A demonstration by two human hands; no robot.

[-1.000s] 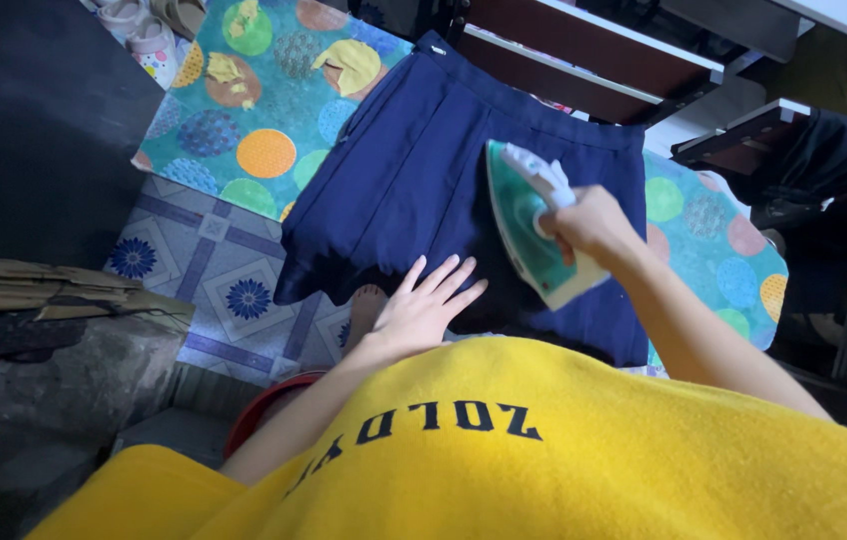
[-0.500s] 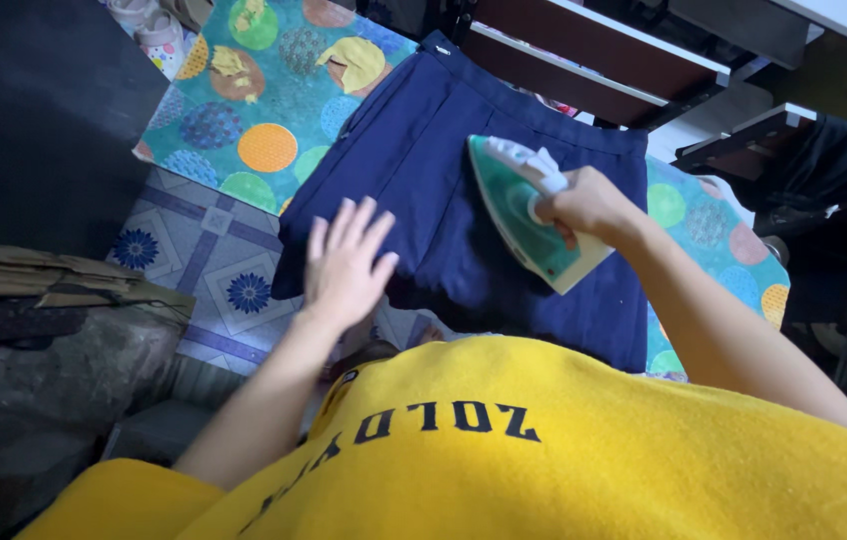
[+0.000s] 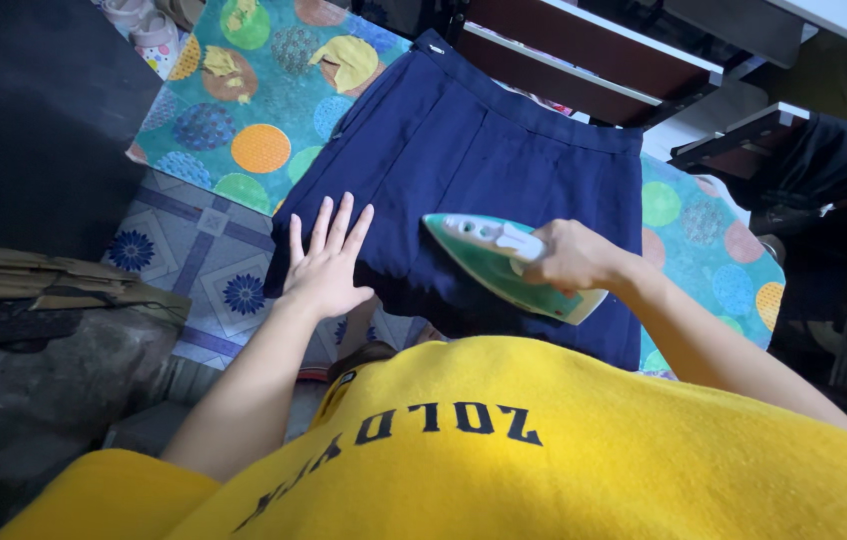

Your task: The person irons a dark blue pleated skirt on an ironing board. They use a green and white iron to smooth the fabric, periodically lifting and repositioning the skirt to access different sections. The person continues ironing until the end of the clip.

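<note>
A navy blue pleated skirt [image 3: 484, 150] lies flat on a teal cloth with coloured circles [image 3: 254, 110]. My left hand [image 3: 327, 262] presses flat on the skirt's near left edge, fingers spread. My right hand [image 3: 569, 258] grips the handle of a green and white clothes iron [image 3: 489, 265], which rests on the skirt's lower middle with its tip pointing left toward my left hand. My yellow shirt hides the skirt's near hem.
Patterned floor tiles [image 3: 199, 265] show left of the cloth. Flattened cardboard [image 3: 34, 280] and a dark bundle sit at the left. Dark wooden furniture rails [image 3: 594, 60] stand beyond the skirt. Dark clothing [image 3: 834, 160] lies at the right.
The iron has swung from the skirt's right side to its lower middle, tip now pointing left. My left hand shifted left along the skirt's edge and lies flat there.
</note>
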